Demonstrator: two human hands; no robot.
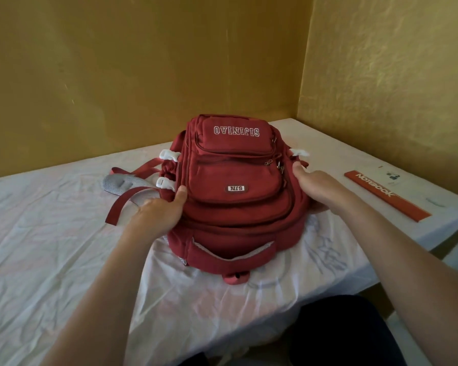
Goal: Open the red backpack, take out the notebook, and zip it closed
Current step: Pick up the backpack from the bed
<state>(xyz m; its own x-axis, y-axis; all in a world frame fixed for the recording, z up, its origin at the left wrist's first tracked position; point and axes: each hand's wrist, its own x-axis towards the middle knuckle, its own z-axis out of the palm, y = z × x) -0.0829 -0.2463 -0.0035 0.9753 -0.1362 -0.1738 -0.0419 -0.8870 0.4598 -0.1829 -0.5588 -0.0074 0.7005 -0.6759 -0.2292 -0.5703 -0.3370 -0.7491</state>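
The red backpack [236, 191] lies flat on the white-covered table, front side up, its top handle toward me and its lettering upside down. The zippers that I can see look closed. My left hand [160, 211] grips the backpack's left side, thumb on the front pocket edge. On the right side, my right hand [316, 187] holds the backpack with its fingers wrapped under the edge. The notebook [386, 194], white with an orange band reading NOTEBOOK, lies on the table to the right of the backpack, apart from it.
A wrinkled white cloth [64, 247] covers the table. Red and grey shoulder straps [127, 188] trail out to the backpack's left. Yellow walls [143, 62] meet in a corner behind the table. The table's right edge runs just past the notebook.
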